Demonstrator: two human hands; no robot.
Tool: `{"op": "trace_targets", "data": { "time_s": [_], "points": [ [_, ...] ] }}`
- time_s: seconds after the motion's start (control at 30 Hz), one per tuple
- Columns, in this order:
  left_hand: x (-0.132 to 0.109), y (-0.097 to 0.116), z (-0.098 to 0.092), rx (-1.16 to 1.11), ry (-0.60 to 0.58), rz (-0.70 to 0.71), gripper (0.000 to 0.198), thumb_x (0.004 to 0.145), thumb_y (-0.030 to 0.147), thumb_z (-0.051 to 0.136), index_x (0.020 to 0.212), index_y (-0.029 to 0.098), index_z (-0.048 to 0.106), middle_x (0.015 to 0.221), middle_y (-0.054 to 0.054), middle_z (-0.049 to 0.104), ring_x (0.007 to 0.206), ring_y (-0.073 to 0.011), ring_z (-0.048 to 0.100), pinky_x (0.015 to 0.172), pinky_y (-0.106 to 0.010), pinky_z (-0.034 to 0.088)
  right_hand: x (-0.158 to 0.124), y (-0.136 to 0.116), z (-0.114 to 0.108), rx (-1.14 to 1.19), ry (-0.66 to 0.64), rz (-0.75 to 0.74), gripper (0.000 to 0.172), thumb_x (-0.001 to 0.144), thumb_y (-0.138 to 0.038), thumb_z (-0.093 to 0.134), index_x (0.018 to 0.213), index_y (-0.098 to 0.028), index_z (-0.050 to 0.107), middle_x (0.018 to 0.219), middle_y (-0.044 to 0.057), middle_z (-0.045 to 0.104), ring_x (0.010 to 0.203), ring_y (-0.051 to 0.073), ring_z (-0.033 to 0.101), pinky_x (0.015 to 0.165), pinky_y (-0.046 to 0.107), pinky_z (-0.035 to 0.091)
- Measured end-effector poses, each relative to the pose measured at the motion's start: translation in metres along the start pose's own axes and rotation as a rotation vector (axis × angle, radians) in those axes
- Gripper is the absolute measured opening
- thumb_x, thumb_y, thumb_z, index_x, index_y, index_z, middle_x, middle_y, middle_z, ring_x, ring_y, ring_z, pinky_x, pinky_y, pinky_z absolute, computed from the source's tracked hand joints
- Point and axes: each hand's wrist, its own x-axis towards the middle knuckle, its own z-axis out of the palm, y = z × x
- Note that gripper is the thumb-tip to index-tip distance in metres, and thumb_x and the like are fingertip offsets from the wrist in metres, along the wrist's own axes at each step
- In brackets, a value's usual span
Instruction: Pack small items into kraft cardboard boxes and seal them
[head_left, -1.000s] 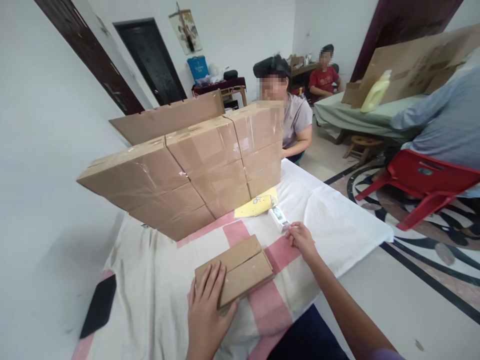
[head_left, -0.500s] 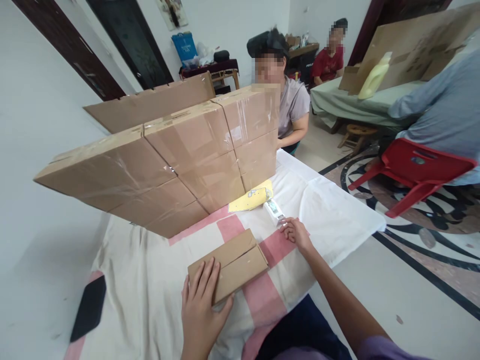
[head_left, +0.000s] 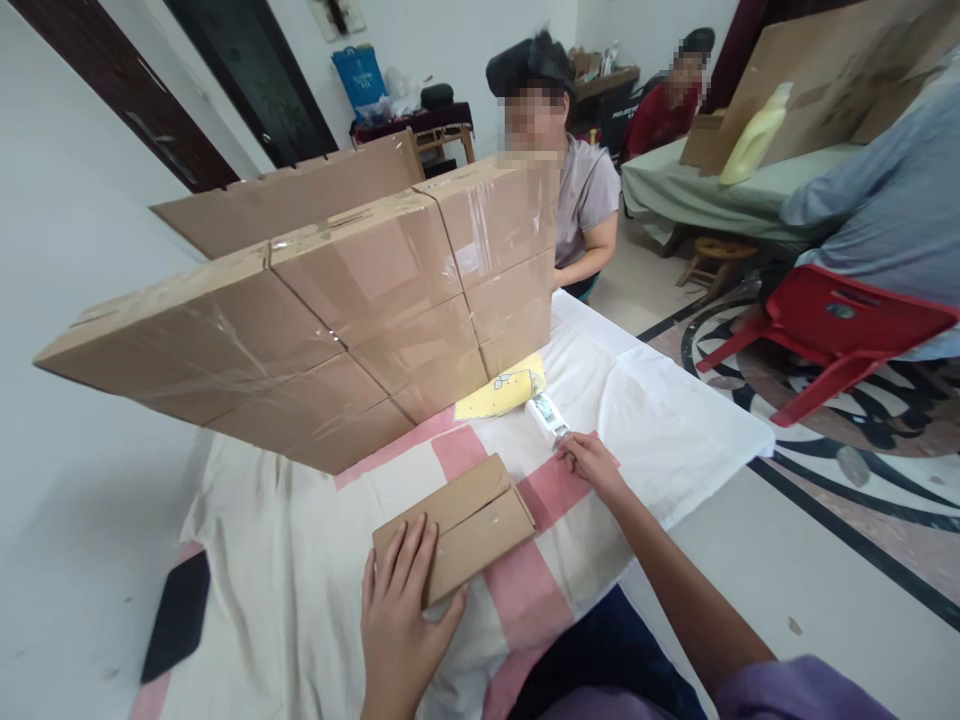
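My left hand (head_left: 405, 610) lies on the near left end of a flat closed cardboard box (head_left: 472, 530), its fingers stretched over the top and the thumb by the front edge. To the right, my right hand (head_left: 589, 462) pinches the near end of a small white device (head_left: 546, 415) with a greyish display-like patch; its exact kind is unclear. The device rests on the cloth. Just beyond it lies a yellow patterned piece (head_left: 499, 392), perhaps paper or cloth, at the foot of the large cardboard divider.
A tall taped cardboard divider (head_left: 397, 300) stands across the table, and a person (head_left: 589, 210) sits behind it. A black flat object (head_left: 176, 615) lies at the left edge. Pink-and-white cloth (head_left: 262, 560) covers the table. A red chair (head_left: 847, 330) stands at the right.
The fingers of my right hand have closed on the near end of the white device. My left hand stays on the box. The view has shifted slightly.
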Motion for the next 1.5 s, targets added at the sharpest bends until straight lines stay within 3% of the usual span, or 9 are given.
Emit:
{"op": "trace_targets", "data": {
  "time_s": [0.33, 0.5, 0.6, 0.7, 0.9, 1.03, 1.2, 1.5],
  "points": [
    [0.001, 0.002, 0.002, -0.043, 0.000, -0.026, 0.077, 0.084, 0.035, 0.065, 0.155, 0.025, 0.037, 0.149, -0.008, 0.056, 0.142, -0.0292, 0.045, 0.124, -0.048, 0.021, -0.001, -0.004, 0.001, -0.031, 0.003, 0.032, 0.034, 0.081, -0.049, 0.062, 0.070, -0.018, 0.065, 0.051, -0.002, 0.058, 0.037, 0.007, 0.040, 0.037, 0.020, 0.026],
    [0.001, 0.004, 0.000, -0.068, -0.027, -0.079, 0.077, 0.086, 0.035, 0.062, 0.157, 0.029, 0.033, 0.149, -0.008, 0.056, 0.142, -0.0308, 0.045, 0.123, -0.052, 0.023, -0.001, -0.002, 0.003, -0.027, 0.015, 0.041, 0.038, 0.081, -0.054, 0.066, 0.072, -0.018, 0.067, 0.061, 0.002, 0.065, 0.051, 0.012, 0.060, 0.038, 0.019, 0.035],
    [0.001, 0.006, 0.000, -0.079, -0.042, -0.102, 0.077, 0.087, 0.036, 0.060, 0.158, 0.030, 0.031, 0.148, -0.008, 0.057, 0.142, -0.0320, 0.046, 0.122, -0.055, 0.025, 0.000, 0.001, 0.004, -0.007, 0.027, 0.058, 0.042, 0.079, -0.060, 0.068, 0.074, -0.019, 0.068, 0.074, 0.006, 0.072, 0.068, 0.018, 0.071, 0.049, 0.022, 0.051],
    [0.001, 0.007, 0.000, -0.079, -0.048, -0.102, 0.077, 0.087, 0.037, 0.059, 0.158, 0.029, 0.030, 0.147, -0.009, 0.058, 0.142, -0.0327, 0.046, 0.121, -0.056, 0.025, 0.002, 0.004, 0.003, 0.038, 0.023, 0.084, 0.046, 0.074, -0.065, 0.073, 0.077, -0.019, 0.069, 0.082, 0.007, 0.074, 0.077, 0.022, 0.074, 0.066, 0.030, 0.061],
    [0.000, 0.006, 0.003, -0.051, -0.029, -0.097, 0.079, 0.086, 0.037, 0.059, 0.159, 0.028, 0.029, 0.144, -0.010, 0.060, 0.139, -0.0332, 0.048, 0.120, -0.057, 0.028, 0.004, 0.005, -0.002, 0.105, -0.018, 0.136, 0.055, 0.065, -0.072, 0.078, 0.079, -0.019, 0.071, 0.084, 0.008, 0.076, 0.082, 0.025, 0.076, 0.074, 0.034, 0.062],
    [-0.002, 0.004, 0.008, -0.038, -0.006, -0.079, 0.079, 0.087, 0.039, 0.056, 0.160, 0.029, 0.027, 0.144, -0.010, 0.060, 0.136, -0.0337, 0.051, 0.119, -0.056, 0.028, 0.005, 0.003, -0.005, 0.121, -0.054, 0.171, 0.050, 0.070, -0.067, 0.078, 0.078, -0.018, 0.072, 0.082, 0.009, 0.077, 0.084, 0.023, 0.076, 0.078, 0.033, 0.062],
    [-0.004, -0.002, 0.018, -0.019, 0.049, -0.058, 0.082, 0.086, 0.038, 0.055, 0.161, 0.033, 0.023, 0.143, -0.008, 0.061, 0.132, -0.0340, 0.054, 0.119, -0.055, 0.027, 0.004, -0.002, -0.007, 0.109, -0.065, 0.171, 0.039, 0.082, -0.055, 0.072, 0.075, -0.016, 0.071, 0.084, 0.010, 0.077, 0.081, 0.021, 0.077, 0.069, 0.028, 0.062],
    [-0.007, -0.004, 0.025, 0.003, 0.132, -0.024, 0.085, 0.086, 0.038, 0.056, 0.162, 0.032, 0.018, 0.141, -0.007, 0.064, 0.129, -0.0315, 0.056, 0.121, -0.052, 0.022, 0.005, 0.000, -0.001, 0.095, -0.008, 0.156, 0.026, 0.087, -0.039, 0.069, 0.073, -0.017, 0.069, 0.079, 0.008, 0.075, 0.074, 0.019, 0.077, 0.058, 0.023, 0.060]
  ]
}}
